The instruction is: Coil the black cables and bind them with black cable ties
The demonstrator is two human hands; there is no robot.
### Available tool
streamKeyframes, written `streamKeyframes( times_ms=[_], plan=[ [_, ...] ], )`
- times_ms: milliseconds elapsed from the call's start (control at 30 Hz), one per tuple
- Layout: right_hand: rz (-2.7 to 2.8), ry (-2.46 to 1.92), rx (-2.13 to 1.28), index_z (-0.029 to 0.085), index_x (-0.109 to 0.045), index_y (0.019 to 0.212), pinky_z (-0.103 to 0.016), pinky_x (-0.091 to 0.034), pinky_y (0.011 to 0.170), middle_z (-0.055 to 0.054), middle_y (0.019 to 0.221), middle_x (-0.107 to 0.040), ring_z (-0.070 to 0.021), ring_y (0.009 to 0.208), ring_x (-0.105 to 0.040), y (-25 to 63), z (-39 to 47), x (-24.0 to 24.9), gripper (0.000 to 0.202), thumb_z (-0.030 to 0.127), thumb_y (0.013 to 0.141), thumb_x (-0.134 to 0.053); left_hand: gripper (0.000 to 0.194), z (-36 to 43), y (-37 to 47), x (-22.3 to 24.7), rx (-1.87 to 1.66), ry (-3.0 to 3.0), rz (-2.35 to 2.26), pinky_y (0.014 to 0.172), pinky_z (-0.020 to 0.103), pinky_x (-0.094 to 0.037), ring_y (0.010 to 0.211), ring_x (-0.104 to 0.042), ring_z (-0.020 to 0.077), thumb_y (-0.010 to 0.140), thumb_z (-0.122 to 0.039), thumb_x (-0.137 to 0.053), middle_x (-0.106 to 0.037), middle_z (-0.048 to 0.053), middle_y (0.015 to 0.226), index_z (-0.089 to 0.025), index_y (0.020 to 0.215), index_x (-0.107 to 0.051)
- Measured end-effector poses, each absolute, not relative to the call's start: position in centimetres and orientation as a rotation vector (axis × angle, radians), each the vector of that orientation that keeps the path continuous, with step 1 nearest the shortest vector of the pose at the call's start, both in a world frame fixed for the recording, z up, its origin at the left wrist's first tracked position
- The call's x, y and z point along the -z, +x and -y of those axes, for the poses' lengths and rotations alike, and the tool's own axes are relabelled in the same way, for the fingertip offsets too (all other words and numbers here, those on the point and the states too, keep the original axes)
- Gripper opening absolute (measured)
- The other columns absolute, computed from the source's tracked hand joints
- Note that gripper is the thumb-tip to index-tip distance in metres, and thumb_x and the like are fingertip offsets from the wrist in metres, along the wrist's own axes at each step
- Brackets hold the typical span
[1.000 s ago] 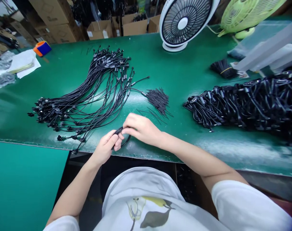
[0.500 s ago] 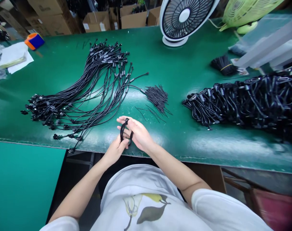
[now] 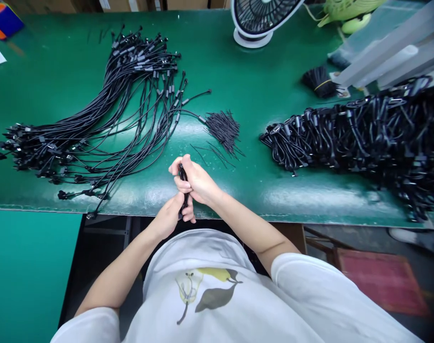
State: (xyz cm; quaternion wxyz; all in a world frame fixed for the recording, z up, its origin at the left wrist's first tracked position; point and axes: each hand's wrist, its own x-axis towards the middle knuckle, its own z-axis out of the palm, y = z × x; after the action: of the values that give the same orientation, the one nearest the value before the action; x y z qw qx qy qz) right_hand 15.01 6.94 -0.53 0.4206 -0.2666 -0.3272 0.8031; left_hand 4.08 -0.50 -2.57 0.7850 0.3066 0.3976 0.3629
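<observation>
Between my two hands, near the table's front edge, is a coiled black cable [image 3: 183, 175], squeezed into a narrow bundle. My right hand [image 3: 196, 180] wraps its fingers round the upper part, thumb on top. Lower down, my left hand [image 3: 169, 215] grips the bottom end of the same bundle. Fingers cover much of the cable. Just beyond my hands lie a few loose black twist ties [image 3: 217, 153] and a heap of such ties [image 3: 223, 128]. To the left spreads a big pile of uncoiled black cables [image 3: 91, 114] with small connectors.
Many coiled cable bundles [image 3: 345, 133] are piled along the right. A banded black bunch [image 3: 319, 82] lies behind them, near a white fan [image 3: 253, 38] and a green fan [image 3: 348, 12]. An orange-and-blue tape roll [image 3: 4, 21] sits back left. A red stool [image 3: 381, 281] stands below right.
The cable loop, open between my hands before, is now pressed into a narrow bundle. My right fingers have closed round it. The view has tipped downward and shifted right.
</observation>
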Motion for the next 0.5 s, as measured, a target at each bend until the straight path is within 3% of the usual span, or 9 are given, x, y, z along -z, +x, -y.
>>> streamKeyframes(
  times_ms=[100,267,433,500],
  plan=[
    [0.767,-0.624,-2.122,0.017,-0.046,0.075,-0.013,-0.011,0.036,0.008,0.068,-0.039,0.0019,0.041,-0.019,15.7,-7.6,0.7,0.055,0.07,0.078,-0.058,0.04,0.7,4.6,2.0,-0.809,0.534,-0.823,0.059,0.026,-0.048,0.049,-0.036,0.0074,0.087,-0.054,-0.061,-0.035,-0.007,0.058,-0.015,0.082,-0.054],
    [0.734,-0.642,-2.107,0.018,-0.047,0.07,-0.016,-0.008,0.033,0.011,0.053,-0.03,-0.0007,0.036,-0.011,16.0,-6.9,0.8,0.058,0.074,0.084,-0.044,0.042,-0.1,3.8,2.5,-0.689,0.553,-0.815,0.07,0.03,-0.048,0.059,-0.045,0.0109,0.076,-0.053,-0.072,-0.048,-0.002,0.064,-0.013,0.081,-0.059],
    [1.151,-0.944,-1.777,0.017,-0.05,0.067,-0.018,-0.024,0.039,0.009,0.046,-0.031,-0.0039,0.038,-0.027,16.5,-4.7,2.0,0.05,0.062,0.087,-0.048,0.046,-0.4,3.4,3.9,-0.449,1.142,-1.081,0.065,0.03,-0.039,0.061,-0.046,0.0157,0.083,-0.06,-0.058,-0.052,0.001,0.063,-0.016,0.07,-0.058],
    [1.384,-1.002,-1.706,0.017,-0.054,0.073,-0.02,-0.034,0.048,0.007,0.049,-0.041,-0.0063,0.043,-0.04,18.2,-5.1,2.5,0.043,0.055,0.09,-0.047,0.045,0.0,3.4,4.4,-0.395,1.26,-1.137,0.063,0.03,-0.037,0.061,-0.047,0.0167,0.086,-0.06,-0.052,-0.052,0.001,0.062,-0.016,0.074,-0.059]
  ],
)
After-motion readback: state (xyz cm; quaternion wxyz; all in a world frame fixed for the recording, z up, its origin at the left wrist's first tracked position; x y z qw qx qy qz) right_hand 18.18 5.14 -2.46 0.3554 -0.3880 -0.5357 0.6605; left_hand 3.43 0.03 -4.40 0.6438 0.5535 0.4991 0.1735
